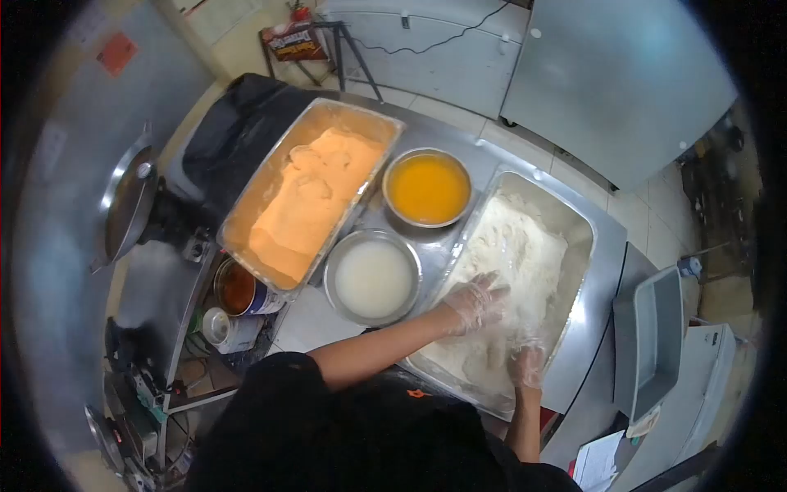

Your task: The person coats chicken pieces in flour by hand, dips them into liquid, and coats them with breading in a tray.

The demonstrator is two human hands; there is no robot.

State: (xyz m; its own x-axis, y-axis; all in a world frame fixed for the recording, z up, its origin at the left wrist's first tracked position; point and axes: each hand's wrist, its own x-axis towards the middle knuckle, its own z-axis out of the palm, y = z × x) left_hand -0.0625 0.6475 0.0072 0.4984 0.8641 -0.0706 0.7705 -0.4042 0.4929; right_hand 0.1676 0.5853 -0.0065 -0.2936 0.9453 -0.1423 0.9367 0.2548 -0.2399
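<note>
A large rectangular metal pan point(580, 287) holds white flour point(525, 246), heaped and uneven. My left hand point(475, 304), in a clear plastic glove, lies over the flour with its fingers stretched out and apart. Closer to the pan's near right side, my right hand point(529, 366) is also gloved and reaches down to the flour; its fingertips are blurred and partly hidden. Beside the pan stand a metal bowl of cloudy whitish liquid point(375, 279) and a metal bowl of orange-yellow liquid point(428, 189).
An orange powder point(316, 197) fills a second rectangular pan point(238, 221) on the left. Farther left are a wok-like pan point(127, 201) and an open can point(235, 287). A grey plastic tub point(648, 340) sits at the right. Steel counter point(602, 328) surrounds the flour pan.
</note>
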